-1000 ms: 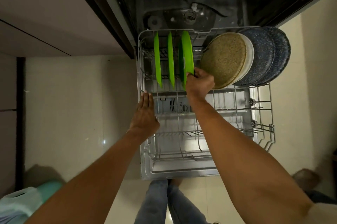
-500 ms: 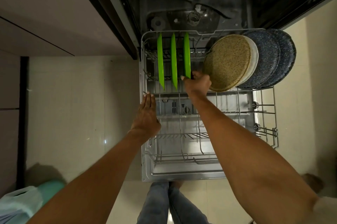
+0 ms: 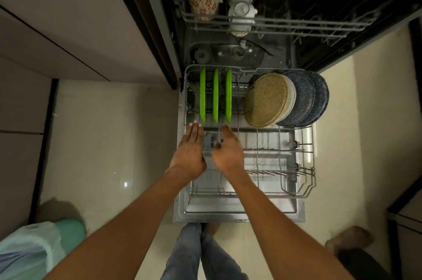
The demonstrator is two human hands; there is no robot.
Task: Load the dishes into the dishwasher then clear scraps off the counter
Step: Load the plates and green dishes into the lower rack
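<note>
Both my left hand [image 3: 190, 154] and right hand [image 3: 228, 153] hover flat and empty over the lower rack [image 3: 304, 193]; three green plates [image 3: 215, 95] and larger plates [image 3: 267, 99] stand at its far end. Counter scraps, I judge, remain.

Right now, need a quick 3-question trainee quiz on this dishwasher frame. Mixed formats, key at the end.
1. How many green plates stand on edge in the lower rack?
2. True or false: the right hand grips a green plate.
3. Multiple choice: what sits in the rack right of the green plates? A) one glass bowl B) a speckled tan plate with dark blue plates behind it C) a pot lid

Key: 1) three. 2) false; the right hand and the left hand are both open and hold nothing. 3) B.
</note>
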